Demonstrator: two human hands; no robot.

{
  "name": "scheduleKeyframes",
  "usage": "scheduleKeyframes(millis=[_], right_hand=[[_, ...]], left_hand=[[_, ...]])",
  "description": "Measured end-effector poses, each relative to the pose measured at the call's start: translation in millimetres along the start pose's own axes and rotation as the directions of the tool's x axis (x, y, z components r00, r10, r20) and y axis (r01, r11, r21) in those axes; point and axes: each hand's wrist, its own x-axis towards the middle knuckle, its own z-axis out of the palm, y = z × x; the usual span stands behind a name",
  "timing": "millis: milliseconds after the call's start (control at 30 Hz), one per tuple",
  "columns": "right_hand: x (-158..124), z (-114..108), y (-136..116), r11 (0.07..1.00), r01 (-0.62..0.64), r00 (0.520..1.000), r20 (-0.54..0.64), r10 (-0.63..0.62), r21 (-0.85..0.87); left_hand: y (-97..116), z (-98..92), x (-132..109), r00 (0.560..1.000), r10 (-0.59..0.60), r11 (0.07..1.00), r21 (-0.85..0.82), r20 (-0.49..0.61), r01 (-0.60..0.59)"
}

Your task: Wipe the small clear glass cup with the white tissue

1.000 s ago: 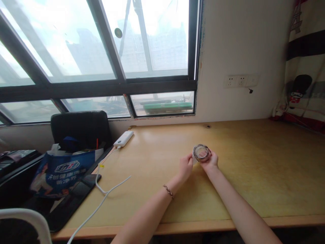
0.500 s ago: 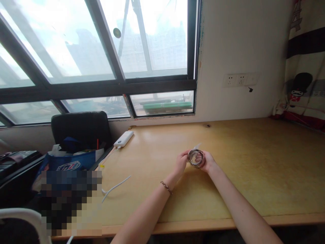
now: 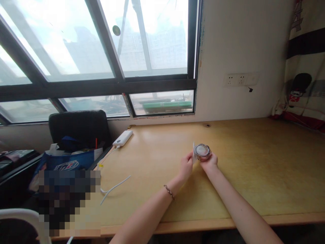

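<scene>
A shiny, ring-shaped roll of clear tape (image 3: pixel 203 151) is held above the wooden desk, its round opening turned up towards me. My right hand (image 3: pixel 210 161) is closed round its lower right side, with some fingers hidden beneath it. From the roll's left side stands a whitish, see-through strip (image 3: pixel 194 153), which looks like the loose end of the tape. My left hand (image 3: pixel 187 165) is closed in a pinch on this strip, just left of the roll. The fingertips of that hand are small and partly hidden.
The wooden desk (image 3: pixel 157 189) spreads under both hands. At its left edge lie a white power bank (image 3: pixel 123 138) and a white cable (image 3: pixel 115 185). A blue bag (image 3: pixel 64 162) rests by a black chair (image 3: pixel 78 127). Wall sockets (image 3: pixel 236 79) are behind the desk.
The roll has tipped, moved slightly right and come up a little, mostly in my right hand. My left hand has left the roll's rim and now pinches the strip, which stands more upright.
</scene>
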Motion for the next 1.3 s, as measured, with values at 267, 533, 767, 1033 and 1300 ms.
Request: scheduleKeyframes(millis=[267, 533, 767, 1033, 1300], right_hand=[[5, -6, 0, 0.997, 0.078, 0.992, 0.103, -0.076, -0.013], [-6, 11, 14, 0.995, -0.094, 0.979, 0.183, 0.094, -0.009], [-25, 19, 23, 0.981, -0.155, 0.875, 0.444, 0.192, -0.119], [-24, 18, 7, 0.965, -0.177, 0.836, 0.489, 0.25, -0.192], [-21, 20, 11, 0.957, 0.073, 0.845, 0.527, 0.089, -0.279]], left_hand=[[-3, 11.4, -12, 0.998, -0.057, 0.998, -0.041, -0.021, 0.056], [11, 0.9, -4, 0.989, 0.01, 0.998, -0.062, -0.15, -0.02], [12, -20.6, 13, 0.961, 0.082, 0.982, -0.145, -0.266, -0.124], [9, -29.1, 19, 0.993, -0.054, 0.94, -0.34, -0.101, 0.016], [1, -34.8, 18, 0.995, -0.071, 0.942, -0.332, -0.065, 0.045]])
